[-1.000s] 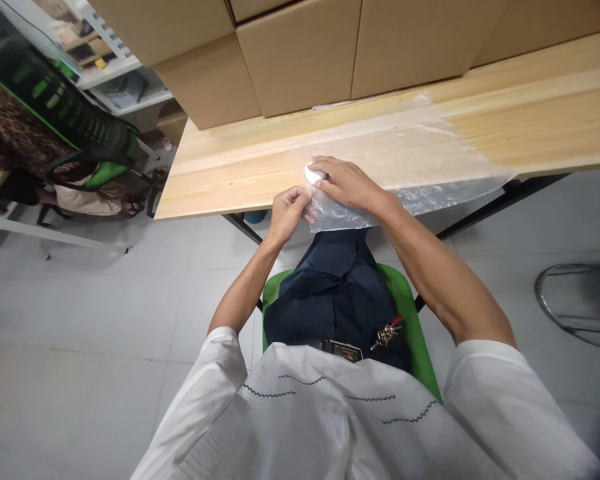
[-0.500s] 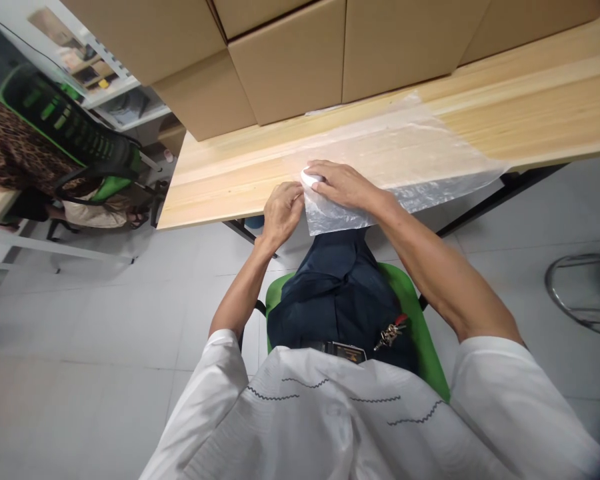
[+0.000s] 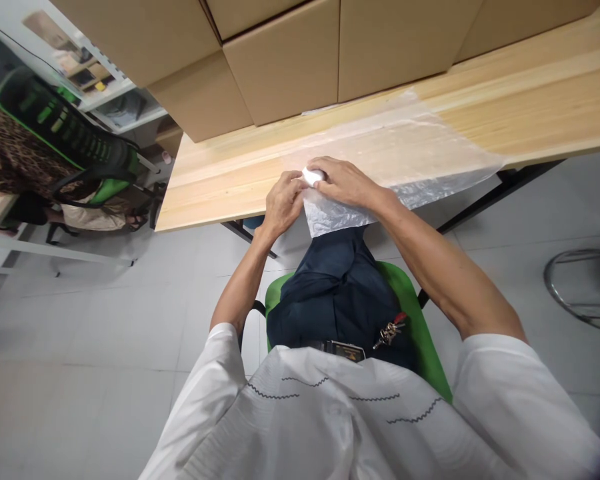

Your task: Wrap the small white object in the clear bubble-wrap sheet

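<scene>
A sheet of clear plastic film (image 3: 410, 143) lies across the front of the wooden table, its near edge hanging over the side. On its left end is a small, smooth, white rounded object (image 3: 313, 176). My right hand (image 3: 345, 181) is closed round that object from the right, fingers over the top and thumb on the near side. My left hand (image 3: 284, 200) is beside it on the left, fingers curled in and their tips at the object and the film's left edge. What the left fingertips pinch, if anything, is hidden.
Large cardboard boxes (image 3: 283, 67) stand along the back of the wooden table (image 3: 205, 173). At left, a person (image 3: 15, 150) sits in a green and black chair (image 3: 45, 120) by another table. A round metal-framed stool (image 3: 585, 290) stands on the floor at right.
My left hand has shifted slightly up and its fingertips are closer to the white object. More of the object's white top shows under my right hand. The view has tilted a little.
</scene>
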{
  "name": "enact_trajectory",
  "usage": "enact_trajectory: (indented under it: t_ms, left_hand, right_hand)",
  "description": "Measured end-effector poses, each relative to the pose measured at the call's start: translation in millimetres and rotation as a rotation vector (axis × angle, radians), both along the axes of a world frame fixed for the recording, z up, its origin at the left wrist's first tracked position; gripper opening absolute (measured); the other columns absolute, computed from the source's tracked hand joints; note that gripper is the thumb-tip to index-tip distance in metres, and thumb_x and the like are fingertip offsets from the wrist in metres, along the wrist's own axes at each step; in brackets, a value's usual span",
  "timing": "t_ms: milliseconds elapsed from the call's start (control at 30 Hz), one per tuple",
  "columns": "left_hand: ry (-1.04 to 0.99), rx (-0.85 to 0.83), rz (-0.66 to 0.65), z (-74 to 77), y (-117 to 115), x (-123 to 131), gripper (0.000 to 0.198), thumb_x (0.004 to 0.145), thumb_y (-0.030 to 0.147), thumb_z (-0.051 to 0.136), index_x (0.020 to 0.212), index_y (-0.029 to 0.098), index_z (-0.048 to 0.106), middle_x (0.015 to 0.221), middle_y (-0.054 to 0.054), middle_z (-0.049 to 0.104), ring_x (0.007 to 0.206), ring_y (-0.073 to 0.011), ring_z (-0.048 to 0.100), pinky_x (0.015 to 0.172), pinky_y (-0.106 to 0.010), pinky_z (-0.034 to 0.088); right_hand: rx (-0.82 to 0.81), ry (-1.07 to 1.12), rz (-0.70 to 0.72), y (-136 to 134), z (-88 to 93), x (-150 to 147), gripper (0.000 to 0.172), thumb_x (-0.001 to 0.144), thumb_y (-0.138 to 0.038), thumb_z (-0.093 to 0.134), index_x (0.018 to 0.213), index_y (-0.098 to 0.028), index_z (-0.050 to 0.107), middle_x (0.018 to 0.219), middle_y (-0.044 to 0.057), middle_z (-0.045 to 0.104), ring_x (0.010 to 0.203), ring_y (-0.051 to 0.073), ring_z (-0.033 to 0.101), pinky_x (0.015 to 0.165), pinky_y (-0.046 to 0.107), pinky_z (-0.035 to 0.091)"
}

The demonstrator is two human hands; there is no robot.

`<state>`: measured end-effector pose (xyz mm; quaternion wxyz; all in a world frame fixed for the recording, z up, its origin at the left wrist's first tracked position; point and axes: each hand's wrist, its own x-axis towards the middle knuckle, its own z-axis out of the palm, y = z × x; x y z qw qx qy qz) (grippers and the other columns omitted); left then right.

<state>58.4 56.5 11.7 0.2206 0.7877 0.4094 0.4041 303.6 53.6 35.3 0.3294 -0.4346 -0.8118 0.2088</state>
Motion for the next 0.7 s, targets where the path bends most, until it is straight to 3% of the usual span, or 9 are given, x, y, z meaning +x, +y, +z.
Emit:
enact_trajectory:
  t_ms: [200,433,700]
  left_hand:
    - [0.156,0.135,-0.119,4.2,34,-15,0.007,0.102,0.029,0.073,0.106,0.027,0.079,0.139,-0.012,0.08,0.131,-0.0322,0.078,0.115,-0.046,0.063]
    - [0.178,0.154,-0.087,-0.5,65,-25,0.01,0.097,0.023,0.07,0.102,0.026,0.078,0.137,-0.013,0.083,0.132,-0.0335,0.078,0.118,-0.05,0.064]
    - [0.357,0.164,-0.094,3.5,62,-27,0.019,0.103,0.015,0.059,0.109,0.028,0.073,0.138,-0.014,0.083,0.134,-0.035,0.078,0.119,-0.057,0.065]
  right_hand:
    - [0.012,-0.01,-0.02,16,-1.0,-3,0.056,0.102,-0.033,0.066,0.155,-0.026,0.081,0.168,0.013,0.079,0.157,0.041,0.07,0.138,0.061,0.054]
    - [-0.007,-0.029,-0.01,35,3.3,-8,0.048,0.107,-0.041,0.067,0.152,-0.028,0.08,0.163,0.011,0.08,0.155,0.039,0.068,0.139,0.061,0.054]
    - [0.006,-0.094,0.018,39,4.7,1,0.048,0.104,-0.034,0.066,0.149,-0.025,0.08,0.161,0.017,0.079,0.149,0.044,0.069,0.132,0.063,0.055]
